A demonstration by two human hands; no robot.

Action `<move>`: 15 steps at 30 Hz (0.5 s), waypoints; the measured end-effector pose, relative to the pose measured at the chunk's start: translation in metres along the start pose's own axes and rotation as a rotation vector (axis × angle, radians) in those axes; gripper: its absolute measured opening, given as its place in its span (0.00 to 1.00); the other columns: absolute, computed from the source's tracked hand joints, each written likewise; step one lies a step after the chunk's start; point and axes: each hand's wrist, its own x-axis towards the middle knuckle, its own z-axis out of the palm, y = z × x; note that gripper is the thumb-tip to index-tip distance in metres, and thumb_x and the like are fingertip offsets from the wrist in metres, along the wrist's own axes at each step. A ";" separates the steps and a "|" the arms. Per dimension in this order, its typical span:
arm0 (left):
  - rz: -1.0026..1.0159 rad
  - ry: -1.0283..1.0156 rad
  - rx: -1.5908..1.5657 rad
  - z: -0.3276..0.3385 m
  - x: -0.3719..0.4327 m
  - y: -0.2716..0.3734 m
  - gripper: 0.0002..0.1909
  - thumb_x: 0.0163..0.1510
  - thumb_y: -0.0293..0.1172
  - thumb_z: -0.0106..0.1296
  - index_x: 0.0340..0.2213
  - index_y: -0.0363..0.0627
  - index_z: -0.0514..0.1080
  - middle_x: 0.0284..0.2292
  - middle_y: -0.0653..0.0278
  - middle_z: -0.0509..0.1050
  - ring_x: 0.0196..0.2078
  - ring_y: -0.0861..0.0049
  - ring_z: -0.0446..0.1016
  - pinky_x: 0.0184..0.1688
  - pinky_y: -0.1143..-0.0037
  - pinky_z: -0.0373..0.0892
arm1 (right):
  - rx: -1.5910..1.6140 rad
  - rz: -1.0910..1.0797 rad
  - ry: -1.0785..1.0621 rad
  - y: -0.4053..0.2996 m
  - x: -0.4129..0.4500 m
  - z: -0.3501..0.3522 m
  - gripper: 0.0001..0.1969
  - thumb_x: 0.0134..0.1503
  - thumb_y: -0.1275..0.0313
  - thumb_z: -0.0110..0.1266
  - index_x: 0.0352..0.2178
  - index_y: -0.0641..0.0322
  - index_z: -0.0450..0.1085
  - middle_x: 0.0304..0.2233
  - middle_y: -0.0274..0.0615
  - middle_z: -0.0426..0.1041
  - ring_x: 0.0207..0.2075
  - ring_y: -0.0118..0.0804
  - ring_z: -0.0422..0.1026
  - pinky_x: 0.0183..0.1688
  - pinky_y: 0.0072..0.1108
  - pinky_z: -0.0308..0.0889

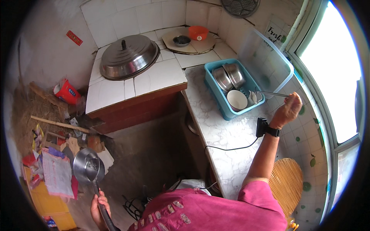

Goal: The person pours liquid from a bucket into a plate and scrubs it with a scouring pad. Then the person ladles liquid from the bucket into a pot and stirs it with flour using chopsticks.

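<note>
At the lower left, my left hand [99, 205] grips the long dark handle of a metal pan [79, 166], held above the floor. A smaller round metal shape shows within the pan; I cannot tell whether it is a separate piece. My right hand [292, 105] is raised at the right, fingers closed on a thin metal utensil [273, 93]. Its far end reaches a small white utensil holder [253, 98] in a blue plastic dish basket [227, 115]. Also in the basket are two metal bowls [234, 75] leaning together and a white bowl [237, 99].
A clear plastic lid [266, 62] stands open behind the basket on the marble-patterned counter [231, 156]. The tiled stove [162, 75] bears a large domed metal lid [127, 57]. A round slatted board [286, 184] leans by the window wall. Bags and scraps [56, 170] litter the left floor.
</note>
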 end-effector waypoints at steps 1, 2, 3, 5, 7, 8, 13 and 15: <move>0.003 -0.067 -0.005 -0.006 -0.006 0.003 0.18 0.63 0.29 0.41 0.50 0.27 0.59 0.42 0.49 0.68 0.38 0.70 0.72 0.43 0.74 0.75 | 0.014 -0.006 -0.031 -0.029 -0.002 0.004 0.08 0.63 0.69 0.49 0.38 0.63 0.69 0.27 0.33 0.72 0.26 0.21 0.67 0.29 0.14 0.62; 0.009 -0.098 -0.030 -0.012 -0.017 0.007 0.18 0.63 0.29 0.41 0.50 0.27 0.59 0.43 0.49 0.68 0.38 0.70 0.71 0.43 0.74 0.75 | 0.085 0.056 -0.122 -0.057 -0.011 0.011 0.08 0.63 0.69 0.49 0.38 0.64 0.69 0.27 0.34 0.72 0.25 0.21 0.66 0.28 0.13 0.62; 0.016 -0.035 -0.041 -0.014 -0.025 0.012 0.16 0.64 0.29 0.40 0.50 0.34 0.62 0.41 0.57 0.70 0.36 0.76 0.70 0.40 0.78 0.73 | 0.163 0.120 -0.214 -0.080 -0.023 0.018 0.08 0.64 0.70 0.48 0.38 0.64 0.69 0.27 0.34 0.72 0.24 0.20 0.65 0.28 0.13 0.61; 0.025 -0.084 -0.109 -0.033 -0.042 0.022 0.14 0.64 0.30 0.40 0.48 0.34 0.63 0.39 0.58 0.70 0.34 0.76 0.70 0.39 0.78 0.74 | 0.311 0.393 -0.534 -0.116 -0.057 0.028 0.08 0.64 0.70 0.47 0.37 0.65 0.68 0.24 0.33 0.68 0.22 0.20 0.62 0.26 0.12 0.57; 0.097 -0.068 -0.069 -0.032 -0.076 0.023 0.12 0.63 0.29 0.41 0.45 0.35 0.64 0.35 0.60 0.70 0.31 0.78 0.70 0.34 0.78 0.73 | 0.460 0.775 -0.928 -0.167 -0.122 0.039 0.09 0.63 0.67 0.48 0.33 0.62 0.67 0.22 0.29 0.64 0.21 0.19 0.59 0.24 0.12 0.55; 0.129 -0.064 -0.026 -0.043 -0.091 0.029 0.11 0.63 0.29 0.42 0.43 0.35 0.64 0.32 0.62 0.69 0.30 0.79 0.70 0.32 0.79 0.72 | 0.429 0.921 -1.072 -0.197 -0.157 0.041 0.09 0.62 0.66 0.49 0.31 0.59 0.67 0.22 0.28 0.63 0.20 0.18 0.59 0.23 0.11 0.54; 0.406 -0.072 0.263 -0.118 -0.174 0.069 0.12 0.61 0.27 0.45 0.45 0.32 0.65 0.29 0.65 0.68 0.30 0.80 0.70 0.32 0.80 0.71 | 0.570 1.123 -1.786 -0.348 -0.327 -0.003 0.09 0.62 0.67 0.49 0.27 0.57 0.66 0.22 0.29 0.66 0.17 0.18 0.62 0.19 0.11 0.56; 0.534 -0.042 0.345 -0.153 -0.211 0.081 0.11 0.61 0.26 0.46 0.43 0.32 0.66 0.30 0.64 0.68 0.31 0.79 0.70 0.32 0.80 0.71 | 0.671 1.148 -1.991 -0.391 -0.391 -0.034 0.08 0.62 0.67 0.49 0.28 0.57 0.67 0.22 0.30 0.68 0.18 0.20 0.63 0.21 0.12 0.58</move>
